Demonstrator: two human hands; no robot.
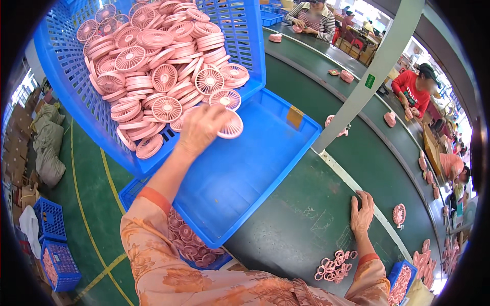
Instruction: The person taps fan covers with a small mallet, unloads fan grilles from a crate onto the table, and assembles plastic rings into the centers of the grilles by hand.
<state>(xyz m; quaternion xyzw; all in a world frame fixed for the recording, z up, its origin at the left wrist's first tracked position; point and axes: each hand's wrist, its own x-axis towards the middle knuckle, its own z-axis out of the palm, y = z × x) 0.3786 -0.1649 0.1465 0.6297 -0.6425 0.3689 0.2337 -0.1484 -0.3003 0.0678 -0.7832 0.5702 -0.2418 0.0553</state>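
Observation:
My left hand (201, 127) reaches into a tilted blue mesh crate (61, 76) full of round pink fan grilles (158, 56) and grips one pink grille (230, 128) at the pile's lower edge. Below the crate lies a shallow blue tray (245, 173), bare inside. My right hand (361, 214) rests flat, fingers apart, on the dark green table (301, 224). Just in front of that hand lies a small heap of pink rings (334, 265).
A second blue crate of pink grilles (191, 245) sits under the tray. A grey post (372, 76) rises from the table. A green conveyor (388, 153) carries pink fans (399, 214) past other seated workers (416, 86). Blue crates (56, 250) stand on the floor at left.

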